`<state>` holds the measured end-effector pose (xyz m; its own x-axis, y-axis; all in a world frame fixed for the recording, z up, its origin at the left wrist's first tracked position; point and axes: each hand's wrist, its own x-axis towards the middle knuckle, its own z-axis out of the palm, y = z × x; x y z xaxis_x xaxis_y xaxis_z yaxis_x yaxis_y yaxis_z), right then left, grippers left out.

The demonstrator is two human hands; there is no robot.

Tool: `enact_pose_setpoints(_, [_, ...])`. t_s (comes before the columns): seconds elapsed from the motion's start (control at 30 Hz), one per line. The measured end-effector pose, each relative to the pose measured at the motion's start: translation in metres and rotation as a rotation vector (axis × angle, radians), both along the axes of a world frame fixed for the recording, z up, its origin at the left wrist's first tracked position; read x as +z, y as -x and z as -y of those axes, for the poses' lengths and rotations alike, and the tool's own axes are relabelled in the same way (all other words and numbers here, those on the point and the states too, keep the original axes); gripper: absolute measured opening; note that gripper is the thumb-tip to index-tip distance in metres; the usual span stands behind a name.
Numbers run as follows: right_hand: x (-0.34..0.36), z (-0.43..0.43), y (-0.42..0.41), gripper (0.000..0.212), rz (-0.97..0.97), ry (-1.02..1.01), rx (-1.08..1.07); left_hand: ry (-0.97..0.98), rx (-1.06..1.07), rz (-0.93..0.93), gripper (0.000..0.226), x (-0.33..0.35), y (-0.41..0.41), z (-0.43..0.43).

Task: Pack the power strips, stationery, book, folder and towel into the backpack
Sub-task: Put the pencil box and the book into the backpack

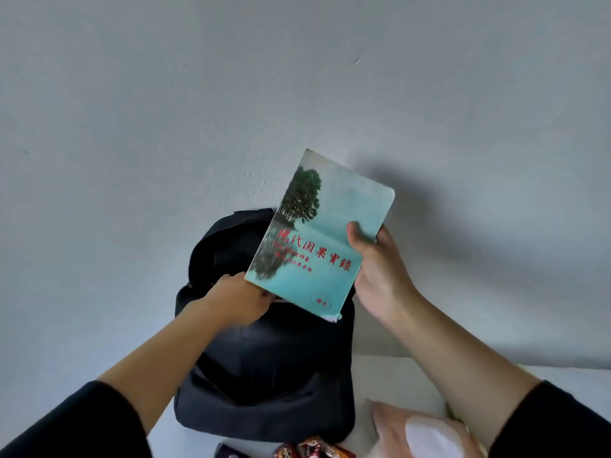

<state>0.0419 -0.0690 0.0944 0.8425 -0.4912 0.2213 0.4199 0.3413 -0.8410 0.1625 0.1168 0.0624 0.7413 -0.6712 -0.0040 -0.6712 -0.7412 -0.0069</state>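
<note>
Backpack (264,375): black soft fabric, standing on the white tabletop (396,375) against the wall. Its mouth faces up and it sags, so I judge the opening needs holding apart for anything flat to go in.

Book (317,233): a thin teal paperback with red lettering, held tilted above the backpack's mouth, its lower corner at or just inside the opening. It looks light and a little bendy, and the cover is probably smooth. A grip on one long edge suits it and leaves the leading corner free to slide down.

Pink cloth (413,431): lies on the tabletop at the near right, beside the backpack. It is soft and may be the towel.

Right hand (380,272): pinches the book's right edge, thumb flat on the cover and fingers hidden behind it. The forearm angles in from the lower right.

Left hand (238,299): reaches in from the lower left with fingers curled on the near lip of the backpack's opening. It seems to be pulling the lip wide, partly under the book.
</note>
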Motion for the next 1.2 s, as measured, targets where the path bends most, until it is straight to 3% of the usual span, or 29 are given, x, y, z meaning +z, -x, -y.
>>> enact_pose_setpoints(0.1, [0.009, -0.01, -0.02, 0.02, 0.015, 0.098, -0.144, 0.031, -0.051, -0.084, 0.037, -0.004, -0.014, 0.003])
enact_pose_setpoints(0.23, [0.013, -0.007, -0.029, 0.021, -0.01, 0.33, -0.251, 0.081, -0.108, -0.216, 0.035, -0.013, -0.021, -0.012])
enact_pose_setpoints(0.43, [0.015, 0.005, -0.04, 0.019, -0.084, 0.651, -0.338, 0.213, -0.195, -0.241, 0.029, -0.016, -0.013, -0.026])
enact_pose_setpoints(0.7, [-0.004, -0.013, -0.064, 0.016, -0.178, 1.056, -0.252, 0.548, -0.217, -0.265, 0.026, -0.035, -0.025, -0.029])
enact_pose_setpoints(0.77, [-0.02, -0.021, -0.07, 0.019, -0.196, 1.044, -0.188, 0.646, -0.233, -0.275, 0.023, -0.037, -0.026, -0.03])
enact_pose_setpoints(0.9, [-0.048, -0.015, -0.073, 0.023, -0.241, 0.721, -0.038, 0.963, -0.25, -0.32, 0.012, -0.028, -0.036, -0.037])
enact_pose_setpoints(1.0, [-0.055, -0.011, -0.063, 0.023, -0.311, 0.609, 0.071, 1.141, -0.144, -0.489, 0.037, -0.02, -0.04, -0.046])
enact_pose_setpoints(1.07, [-0.049, -0.015, -0.058, 0.023, -0.282, 0.671, 0.013, 1.103, -0.158, -0.464, 0.047, -0.021, -0.044, -0.047])
enact_pose_setpoints(1.13, [-0.041, -0.018, -0.056, 0.027, -0.202, 0.861, -0.211, 1.021, -0.185, -0.388, 0.052, -0.022, -0.047, -0.046])
enact_pose_setpoints(1.2, [-0.039, -0.014, -0.054, 0.015, -0.127, 0.987, -0.392, 0.938, -0.205, -0.326, 0.046, -0.018, -0.051, -0.044])
